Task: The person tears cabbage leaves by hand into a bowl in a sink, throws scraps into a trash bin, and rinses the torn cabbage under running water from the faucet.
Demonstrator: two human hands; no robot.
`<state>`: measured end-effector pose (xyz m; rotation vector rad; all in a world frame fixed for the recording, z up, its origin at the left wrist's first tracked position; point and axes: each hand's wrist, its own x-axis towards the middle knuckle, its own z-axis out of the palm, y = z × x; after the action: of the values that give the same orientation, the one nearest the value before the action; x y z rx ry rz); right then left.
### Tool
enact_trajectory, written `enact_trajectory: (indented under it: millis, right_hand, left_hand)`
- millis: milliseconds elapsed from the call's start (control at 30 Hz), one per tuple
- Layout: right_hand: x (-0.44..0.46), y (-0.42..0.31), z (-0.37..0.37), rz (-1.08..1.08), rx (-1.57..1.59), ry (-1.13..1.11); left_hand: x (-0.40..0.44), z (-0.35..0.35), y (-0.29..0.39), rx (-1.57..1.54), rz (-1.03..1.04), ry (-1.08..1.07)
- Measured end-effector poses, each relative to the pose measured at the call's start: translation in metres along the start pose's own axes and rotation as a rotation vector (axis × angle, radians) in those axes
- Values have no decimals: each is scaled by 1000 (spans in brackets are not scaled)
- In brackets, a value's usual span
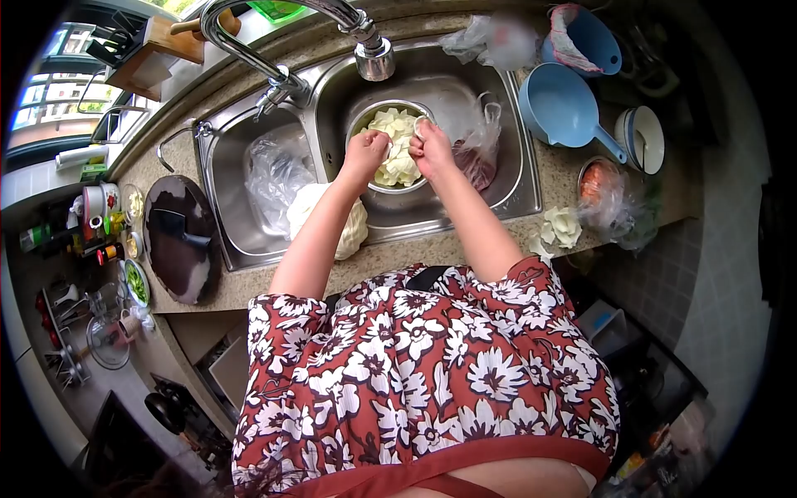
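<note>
Torn pale cabbage pieces [397, 170] fill a round metal basin [371, 184] in the right sink bowl. Over its left side is my left hand [366, 157], fingers closed in a pinch with a bit of pale leaf showing at the fingertips. My right hand [433, 151] is closed above the basin's right side, gripping a small piece of cabbage leaf [419, 126]. A cabbage head [349, 231] rests at the sink's front edge, partly behind my left forearm.
A faucet [374, 60] arches over the double sink. Plastic bags [278, 178] lie in the left bowl; a bag with dark red contents [480, 162] lies right of the basin. A blue strainer [560, 104] and cabbage leaves [562, 226] are on the right counter, a dark cutting board [178, 241] on the left.
</note>
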<state>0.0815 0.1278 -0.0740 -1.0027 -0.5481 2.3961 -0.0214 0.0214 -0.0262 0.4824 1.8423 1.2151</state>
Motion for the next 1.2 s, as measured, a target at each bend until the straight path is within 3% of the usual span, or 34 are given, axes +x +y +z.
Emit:
enact_trajectory:
  millis: [100,167,367,433,500,533,567,633,833,933,1033,1100,1167,1200]
  right_hand:
    - [-2,-12,-11,1,-49,53]
    - [-8,-13,-11,110,-210,16]
    - [-2,4,-32,117,-392,39]
    - [-3,6,-34,133,-452,58]
    - [-6,8,-36,135,-340,52]
    - [-8,8,-37,135,-340,52]
    - [-10,7,-37,148,-351,16]
    - [-12,7,-36,163,-363,-19]
    - [-19,2,-28,116,-524,-39]
    - [-31,-2,-20,103,-378,-80]
    - [-50,-3,-6,-45,-400,-63]
    - [-66,-7,1,-269,-541,-160]
    - [-86,-11,4,-382,-743,-248]
    - [-92,-13,0,-529,-1078,-218]
  left_hand:
    - [4,-5,-3,-95,22,0]
    - [12,-10,-5,-122,-48,-47]
    - [31,-25,-19,289,-142,18]
    - [26,-27,-9,143,-162,8]
    - [22,-29,-4,-436,-336,-54]
    - [19,-36,-4,-607,-306,-223]
    - [16,-37,-4,-607,-306,-224]
    - [3,-37,7,-985,-312,-346]
    - [-28,-29,33,-1128,-279,-320]
    - [-33,-25,24,-1115,-271,-292]
    - [-39,-12,10,-973,-286,-205]
    - [-48,4,4,-947,-313,-207]
    - [-49,20,-11,-974,-305,-242]
    - [-54,30,-9,-895,-318,-256]
